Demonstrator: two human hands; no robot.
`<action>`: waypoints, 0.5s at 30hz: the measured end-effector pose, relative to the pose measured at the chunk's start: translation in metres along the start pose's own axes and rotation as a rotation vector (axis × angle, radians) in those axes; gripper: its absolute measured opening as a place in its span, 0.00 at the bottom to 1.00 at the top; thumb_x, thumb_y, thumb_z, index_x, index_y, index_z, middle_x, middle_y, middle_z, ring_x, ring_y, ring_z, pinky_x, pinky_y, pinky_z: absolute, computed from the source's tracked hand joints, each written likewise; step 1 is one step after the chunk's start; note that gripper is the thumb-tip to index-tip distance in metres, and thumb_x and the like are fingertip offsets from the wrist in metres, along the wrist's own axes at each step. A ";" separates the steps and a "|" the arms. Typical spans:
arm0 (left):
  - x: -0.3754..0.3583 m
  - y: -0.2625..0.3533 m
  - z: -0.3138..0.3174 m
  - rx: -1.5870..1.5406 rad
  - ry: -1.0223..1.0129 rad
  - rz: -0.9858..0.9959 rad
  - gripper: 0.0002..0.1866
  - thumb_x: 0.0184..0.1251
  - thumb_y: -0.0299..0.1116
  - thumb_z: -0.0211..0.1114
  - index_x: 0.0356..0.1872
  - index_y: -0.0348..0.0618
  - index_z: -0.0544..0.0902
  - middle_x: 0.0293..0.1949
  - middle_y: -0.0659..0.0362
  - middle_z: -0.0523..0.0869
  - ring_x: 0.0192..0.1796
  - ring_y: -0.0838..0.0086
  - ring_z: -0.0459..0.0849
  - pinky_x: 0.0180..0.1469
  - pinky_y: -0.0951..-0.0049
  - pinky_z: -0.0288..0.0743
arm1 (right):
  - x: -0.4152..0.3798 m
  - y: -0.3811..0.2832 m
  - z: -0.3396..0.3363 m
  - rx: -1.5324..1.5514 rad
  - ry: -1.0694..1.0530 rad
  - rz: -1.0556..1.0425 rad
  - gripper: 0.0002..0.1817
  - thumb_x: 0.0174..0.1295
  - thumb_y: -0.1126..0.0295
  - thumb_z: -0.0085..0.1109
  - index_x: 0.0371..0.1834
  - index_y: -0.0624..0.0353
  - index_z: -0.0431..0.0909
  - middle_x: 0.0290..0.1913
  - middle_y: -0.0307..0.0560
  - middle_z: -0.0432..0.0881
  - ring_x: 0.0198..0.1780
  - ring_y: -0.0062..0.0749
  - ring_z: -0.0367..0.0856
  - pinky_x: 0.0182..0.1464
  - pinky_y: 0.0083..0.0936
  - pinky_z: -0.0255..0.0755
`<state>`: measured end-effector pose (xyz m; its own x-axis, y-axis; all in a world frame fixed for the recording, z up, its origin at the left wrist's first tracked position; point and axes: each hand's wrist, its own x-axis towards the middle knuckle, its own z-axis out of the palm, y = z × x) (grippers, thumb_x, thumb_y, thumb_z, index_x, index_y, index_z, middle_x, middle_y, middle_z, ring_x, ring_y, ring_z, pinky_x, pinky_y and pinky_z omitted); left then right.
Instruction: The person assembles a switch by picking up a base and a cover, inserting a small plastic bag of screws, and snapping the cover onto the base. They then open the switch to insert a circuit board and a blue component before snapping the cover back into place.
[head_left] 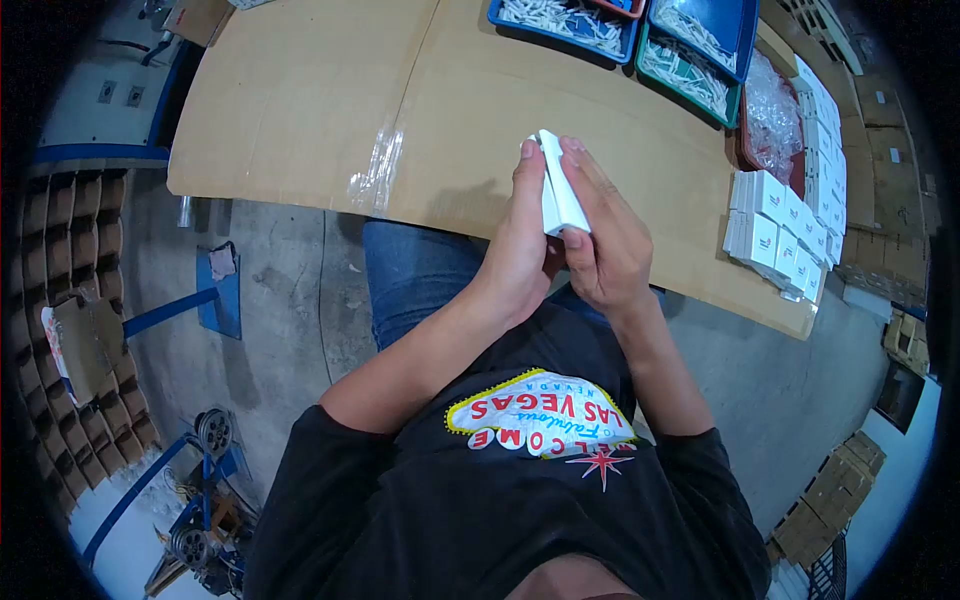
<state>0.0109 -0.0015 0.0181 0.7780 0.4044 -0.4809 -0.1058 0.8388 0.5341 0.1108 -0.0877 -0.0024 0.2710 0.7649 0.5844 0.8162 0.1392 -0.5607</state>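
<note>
A small white cardboard box (563, 200) is held between both palms over the near edge of the table. Its side toward me shows a narrow, open-looking end, and a thin gap runs along its length. My left hand (515, 235) presses flat along the left side, thumb near the top. My right hand (617, 232) closes on the right side, thumb at the lower end and fingers stretched along it. Whether anything is inside the box is hidden.
Blue trays (570, 38) and a green tray (690, 85) of small white parts stand at the far edge. To the right are a dark red bin (745, 150) with clear plastic bags and stacks of white boxes (770, 228). Cardboard (290, 110) covers the table.
</note>
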 end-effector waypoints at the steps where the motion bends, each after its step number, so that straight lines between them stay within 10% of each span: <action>1: -0.002 0.001 0.003 0.002 0.010 -0.015 0.35 0.80 0.70 0.45 0.68 0.53 0.75 0.55 0.61 0.82 0.58 0.74 0.82 0.61 0.69 0.75 | 0.000 0.000 -0.001 -0.005 0.003 -0.012 0.25 0.76 0.62 0.55 0.66 0.74 0.77 0.65 0.70 0.80 0.68 0.65 0.80 0.68 0.46 0.75; 15: 0.010 -0.003 -0.003 -0.013 0.023 -0.052 0.34 0.79 0.69 0.47 0.67 0.53 0.74 0.55 0.61 0.81 0.57 0.73 0.82 0.60 0.69 0.76 | -0.003 0.002 -0.005 0.084 -0.035 0.122 0.25 0.77 0.61 0.55 0.69 0.69 0.76 0.67 0.69 0.79 0.71 0.62 0.77 0.72 0.50 0.70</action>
<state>0.0167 0.0015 0.0098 0.7681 0.3687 -0.5236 -0.0743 0.8634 0.4990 0.1138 -0.0928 -0.0023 0.3466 0.8005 0.4889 0.7323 0.0948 -0.6744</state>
